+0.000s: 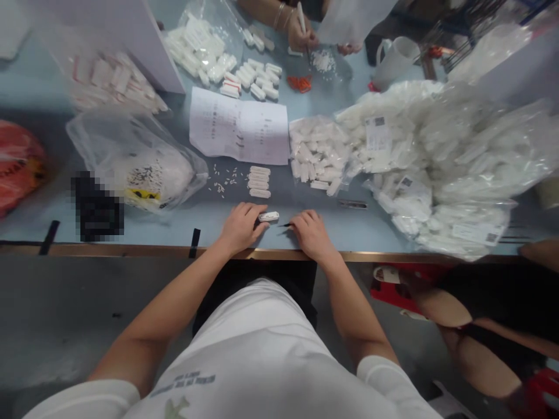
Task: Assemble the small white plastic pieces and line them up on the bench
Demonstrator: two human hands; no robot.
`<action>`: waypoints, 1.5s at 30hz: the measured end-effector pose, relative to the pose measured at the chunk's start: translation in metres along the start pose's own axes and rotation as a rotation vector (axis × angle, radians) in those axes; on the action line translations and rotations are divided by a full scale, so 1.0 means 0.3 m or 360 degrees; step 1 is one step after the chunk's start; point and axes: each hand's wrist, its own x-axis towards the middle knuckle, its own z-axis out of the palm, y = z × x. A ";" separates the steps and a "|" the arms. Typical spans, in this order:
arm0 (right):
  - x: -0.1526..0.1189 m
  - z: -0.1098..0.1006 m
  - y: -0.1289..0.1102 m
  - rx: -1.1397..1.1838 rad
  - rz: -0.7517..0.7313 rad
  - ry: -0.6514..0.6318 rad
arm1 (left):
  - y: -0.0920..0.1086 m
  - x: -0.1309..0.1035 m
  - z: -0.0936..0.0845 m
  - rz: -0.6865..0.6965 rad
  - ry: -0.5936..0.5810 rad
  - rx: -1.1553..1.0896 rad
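My left hand point(241, 227) is closed round one end of a small white plastic strip point(268, 216) with dark markings, held just above the table. My right hand point(311, 233) pinches a thin dark pointed tool, like tweezers point(286, 225), its tip directed left toward the strip but apart from it. Beyond my hands, several similar white strips point(259, 182) lie stacked in a column. Left of them, tiny white pieces point(220, 187) are scattered on the table. A printed paper sheet point(239, 127) lies behind these.
Bags of white plastic parts point(321, 151) crowd the right side. A clear bag of tiny pieces point(152, 174) lies left. A metal tool point(353, 204) rests right of my hand. Across the table, another person's hand point(302, 38) holds a white pen-like tool near a mug point(398, 61).
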 end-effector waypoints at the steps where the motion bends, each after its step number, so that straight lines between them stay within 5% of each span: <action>1: -0.003 -0.007 0.005 0.0115 0.0027 0.0034 | -0.001 0.000 0.000 -0.0007 0.0001 0.0001; 8: 0.021 -0.041 -0.012 0.1155 0.0418 0.0477 | -0.014 0.001 0.012 -0.0030 -0.0044 -0.0015; 13: 0.082 0.014 -0.031 0.1747 0.0613 0.0608 | -0.012 0.002 0.010 -0.0035 -0.0032 -0.0020; 21: 0.088 0.066 -0.068 0.1431 0.0610 0.0408 | -0.010 0.003 0.010 -0.0010 -0.0030 0.0015; 28: 0.081 0.060 -0.093 0.0933 0.0694 0.0486 | 0.000 0.005 0.003 -0.0011 -0.0043 0.0020; 45: 0.081 0.062 -0.085 0.0639 0.0567 0.0342 | 0.000 0.001 0.010 -0.0032 -0.0042 0.0027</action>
